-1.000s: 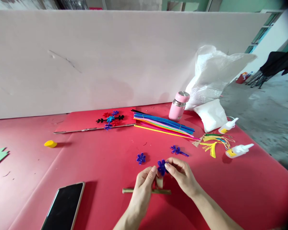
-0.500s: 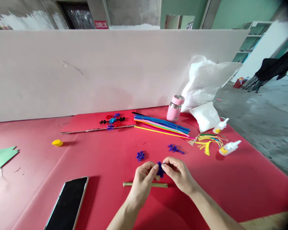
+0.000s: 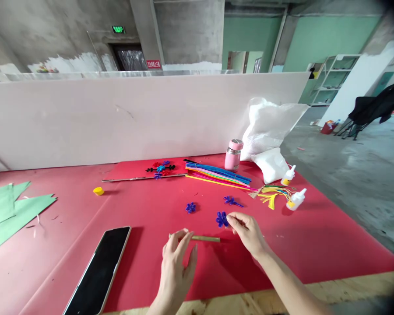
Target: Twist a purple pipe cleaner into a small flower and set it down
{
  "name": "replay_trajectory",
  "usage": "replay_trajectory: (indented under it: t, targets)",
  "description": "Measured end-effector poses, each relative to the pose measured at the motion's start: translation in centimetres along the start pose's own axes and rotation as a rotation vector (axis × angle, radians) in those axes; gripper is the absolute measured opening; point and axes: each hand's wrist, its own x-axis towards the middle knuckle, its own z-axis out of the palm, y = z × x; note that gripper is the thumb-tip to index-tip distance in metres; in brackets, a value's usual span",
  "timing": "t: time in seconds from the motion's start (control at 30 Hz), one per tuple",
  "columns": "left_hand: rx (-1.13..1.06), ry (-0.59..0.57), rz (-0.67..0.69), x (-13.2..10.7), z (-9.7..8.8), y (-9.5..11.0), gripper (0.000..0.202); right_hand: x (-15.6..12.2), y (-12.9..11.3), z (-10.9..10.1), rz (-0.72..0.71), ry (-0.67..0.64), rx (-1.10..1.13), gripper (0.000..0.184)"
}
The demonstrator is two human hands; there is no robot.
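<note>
My right hand [image 3: 246, 229] pinches a purple pipe-cleaner flower [image 3: 221, 218] just above the red table cover [image 3: 144, 214]. My left hand [image 3: 177, 262] hovers open with spread fingers, its fingertips at the left end of a thin green stick [image 3: 205, 238] that lies flat on the cover. Two more purple flowers lie beyond: one [image 3: 190, 207] to the left, and one with a stem [image 3: 231, 201] to the right.
A black phone [image 3: 100, 271] lies at the near left. A bundle of coloured pipe cleaners [image 3: 218, 174], a pink flask [image 3: 233, 154], two glue bottles [image 3: 296, 199], yellow tassels [image 3: 272, 195], a white plastic bag [image 3: 269, 127], green paper [image 3: 9, 210], a yellow cap [image 3: 98, 190] and a flower branch [image 3: 160, 168] lie about.
My left hand let go of the purple flower and dropped back, fingers spread, to the stick. My right hand keeps the flower. The camera tilted up.
</note>
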Motion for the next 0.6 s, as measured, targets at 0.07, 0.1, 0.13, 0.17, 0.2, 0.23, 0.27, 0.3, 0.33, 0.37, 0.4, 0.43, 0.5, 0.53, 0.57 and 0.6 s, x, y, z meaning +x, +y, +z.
replay_trajectory:
  t: [0.07,0.1,0.13,0.17,0.2,0.23,0.27,0.3,0.33,0.37,0.4,0.43,0.5,0.53,0.57,0.6]
  targets:
    - [0.221,0.041,0.084,-2.4,-0.4,-0.8,0.029,-0.2,0.5,-0.4,-0.027,0.037,-0.006,0.029]
    - [0.305,0.045,0.11,-3.4,-0.6,-1.0,0.03,-0.2,0.7,-0.5,-0.042,0.059,-0.005,0.028]
    - [0.368,0.047,0.129,-4.3,-0.7,-1.1,0.03,-0.2,1.1,-0.6,-0.056,0.083,-0.002,0.027]
    - [0.412,0.053,0.145,-5.0,-0.8,-1.1,0.029,-0.2,1.5,-0.6,-0.069,0.111,0.003,0.026]
    - [0.437,0.064,0.156,-5.5,-0.9,-1.0,0.028,-0.2,1.9,-0.6,-0.081,0.14,0.011,0.026]
    - [0.451,0.082,0.164,-5.8,-0.9,-0.9,0.027,-0.1,2.3,-0.6,-0.092,0.169,0.019,0.025]
    - [0.455,0.101,0.168,-6.0,-0.9,-0.8,0.026,-0.1,2.7,-0.7,-0.102,0.199,0.028,0.026]
    - [0.454,0.118,0.17,-6.1,-0.9,-0.8,0.025,0.0,3.0,-0.7,-0.11,0.227,0.037,0.026]
    - [0.451,0.132,0.171,-6.0,-0.8,-0.8,0.024,0.0,3.3,-0.8,-0.117,0.251,0.047,0.027]
    - [0.45,0.144,0.172,-6.0,-0.7,-0.8,0.024,0.0,3.6,-0.8,-0.123,0.27,0.056,0.027]
    - [0.451,0.155,0.177,-5.9,-0.6,-0.9,0.023,0.0,3.8,-0.9,-0.128,0.285,0.066,0.028]
    - [0.456,0.167,0.184,-5.9,-0.6,-1.0,0.022,0.1,3.9,-0.9,-0.133,0.295,0.076,0.028]
    - [0.475,0.191,0.2,-5.8,-0.5,-1.3,0.021,0.2,4.1,-0.9,-0.139,0.303,0.097,0.029]
    - [0.485,0.2,0.206,-5.9,-0.4,-1.4,0.021,0.2,4.1,-0.9,-0.14,0.304,0.108,0.029]
    - [0.493,0.208,0.21,-5.9,-0.4,-1.5,0.021,0.3,4.1,-0.8,-0.14,0.304,0.121,0.03]
    - [0.498,0.213,0.212,-5.9,-0.4,-1.6,0.021,0.3,4.1,-0.7,-0.138,0.304,0.135,0.03]
